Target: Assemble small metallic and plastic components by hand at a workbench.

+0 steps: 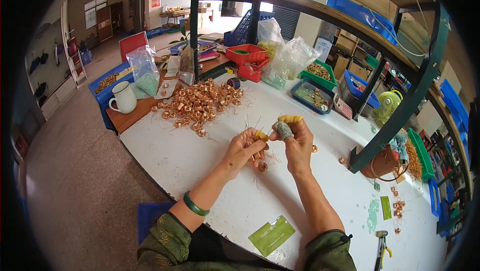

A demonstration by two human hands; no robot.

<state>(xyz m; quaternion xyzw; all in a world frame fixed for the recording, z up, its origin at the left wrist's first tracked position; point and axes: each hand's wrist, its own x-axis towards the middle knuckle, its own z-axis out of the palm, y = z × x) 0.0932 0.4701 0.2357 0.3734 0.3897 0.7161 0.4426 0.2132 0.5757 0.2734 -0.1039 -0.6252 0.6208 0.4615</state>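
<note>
Over the white table my left hand (pixel 246 149) is closed around several small copper wire coils, a yellow cover on one fingertip. Thin wire ends stick up from it. My right hand (pixel 299 143) is closed in a pinch close by, with a grey wrapped thumb and a yellow-covered finger; what it pinches, probably a wire end, is too small to make out. Just below the left fingers lies a loose copper coil (pixel 262 167). Beyond my hands spreads a large heap of copper coils (pixel 200 102). Another coil (pixel 314 148) rests beside my right hand.
A green card (pixel 271 235) lies near the front edge, pliers (pixel 385 253) to its right. Small pale green pieces (pixel 373 213) are scattered at right. A dark shelf post (pixel 395 106) rises there. Farther back are a tray (pixel 312 95), red bins (pixel 246 55) and a white mug (pixel 123 97).
</note>
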